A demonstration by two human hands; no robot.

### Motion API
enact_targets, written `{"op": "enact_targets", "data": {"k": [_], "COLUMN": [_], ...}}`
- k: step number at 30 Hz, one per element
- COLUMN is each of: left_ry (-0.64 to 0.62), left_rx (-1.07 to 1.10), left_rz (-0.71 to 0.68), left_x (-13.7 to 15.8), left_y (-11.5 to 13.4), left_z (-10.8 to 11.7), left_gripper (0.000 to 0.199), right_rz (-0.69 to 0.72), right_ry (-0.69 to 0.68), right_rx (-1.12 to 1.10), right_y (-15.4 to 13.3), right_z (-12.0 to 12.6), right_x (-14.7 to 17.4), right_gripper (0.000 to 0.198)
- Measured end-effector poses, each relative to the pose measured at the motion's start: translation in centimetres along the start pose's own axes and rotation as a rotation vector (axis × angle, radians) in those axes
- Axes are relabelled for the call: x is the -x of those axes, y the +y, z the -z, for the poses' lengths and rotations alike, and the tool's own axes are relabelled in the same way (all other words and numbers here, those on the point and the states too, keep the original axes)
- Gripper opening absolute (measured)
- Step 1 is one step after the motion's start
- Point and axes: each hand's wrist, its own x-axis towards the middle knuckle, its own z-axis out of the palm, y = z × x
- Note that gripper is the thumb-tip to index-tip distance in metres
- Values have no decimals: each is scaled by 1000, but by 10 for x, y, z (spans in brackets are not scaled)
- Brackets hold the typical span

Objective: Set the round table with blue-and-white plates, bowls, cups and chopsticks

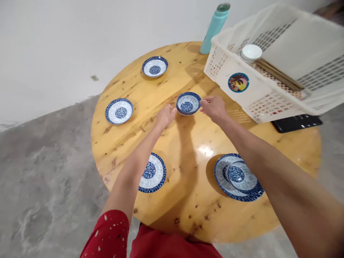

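Between the left grip [166, 115] and right grip [214, 107], stacked blue-rimmed bowls [187, 105]

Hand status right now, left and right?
Left hand: curled at the stacked bowls; grip cannot be told.
Right hand: closed on the stacked bowls' edge.

Patterned in blue and white across the stacked bowls [188, 103] and plates [119, 111]. Turquoise on the bottle [215, 29]; plain white on the basket [259, 85]. Yellow-brown, darkly knotted, over the counter [223, 224]. Red, flecked pale, on the sleeve [109, 233].
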Motion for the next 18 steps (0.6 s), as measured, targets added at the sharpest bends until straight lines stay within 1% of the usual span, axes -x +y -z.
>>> {"op": "enact_targets", "data": {"k": [2, 5, 8, 10, 12, 14, 18], "left_ry": [-29, -40, -22, -14, -16, -20, -3], "left_rx": [-9, -72, -157, -184, -186, -172, -118], "left_rz": [-23, -11, -8, -29, -38, -42, -39], "left_x": [-18, -34, -40, -41, -40, -39, -36], "left_y": [6, 13, 17, 18, 20, 22, 32], "left_z": [-10, -22, -27, -29, -30, -30, -27], "left_gripper": [25, 28, 29, 30, 30, 30, 26], "right_rz": [13, 18, -1, -31, -57, -65, -51], "right_ry": [6, 19, 25, -1, -44, -55, 30], "right_rx": [138, 301, 438, 520, 572, 595, 588], "right_y": [3, 5, 6, 4, 0, -6, -17], "right_z": [-4, -7, -9, -11, -13, -15, -13], "right_x": [-6, -12, -14, -12, -8, -3, 1], "right_gripper": [14, 16, 27, 31, 32, 31, 30]}}
